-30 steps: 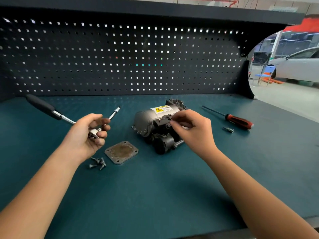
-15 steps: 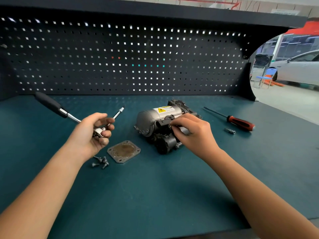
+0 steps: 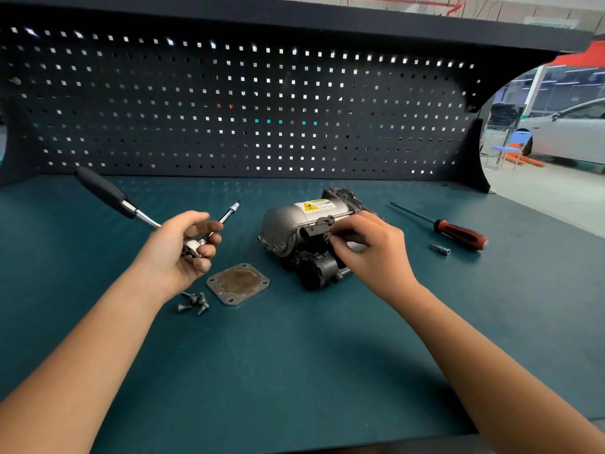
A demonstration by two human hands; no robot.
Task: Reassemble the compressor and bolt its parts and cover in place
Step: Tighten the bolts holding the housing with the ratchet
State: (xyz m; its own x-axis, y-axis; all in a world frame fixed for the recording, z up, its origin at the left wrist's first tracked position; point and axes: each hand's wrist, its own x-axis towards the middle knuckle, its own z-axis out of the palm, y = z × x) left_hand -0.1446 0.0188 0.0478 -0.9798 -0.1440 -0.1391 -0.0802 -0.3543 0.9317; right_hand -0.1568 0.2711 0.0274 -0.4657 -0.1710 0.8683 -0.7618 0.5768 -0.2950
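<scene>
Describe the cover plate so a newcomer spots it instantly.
On the teal workbench top, look left of the grey cylindrical compressor. The flat grey metal cover plate lies there, beside small loose bolts; only it is square-ish with corner holes and a rusty round centre.

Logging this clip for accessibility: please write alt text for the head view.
A person's right hand pinches a small dark fitting on a grey metal compressor on a teal workbench, while the left hand grips a black-handled chrome ratchet. A square metal cover plate and loose bolts lie nearby.
</scene>
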